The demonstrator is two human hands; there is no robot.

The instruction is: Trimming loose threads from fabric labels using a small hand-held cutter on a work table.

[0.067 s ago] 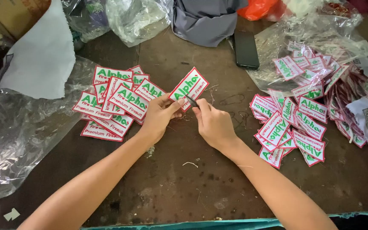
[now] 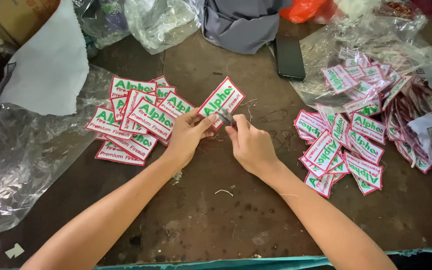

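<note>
Pinching one patch (image 2: pixel 221 102) by its lower corner in my left hand (image 2: pixel 186 137), I hold it tilted just right of the finished pile (image 2: pixel 136 120), while my right hand (image 2: pixel 250 146) closes around a small metal snipper (image 2: pixel 225 118) at its edge. If the blades stray inward, I could nick the red border; a loose pinch could let it twist.

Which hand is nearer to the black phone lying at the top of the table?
The right hand. It is below the black phone and slightly to its left. The left hand is farther left, holding a white patch by its lower end.
</note>
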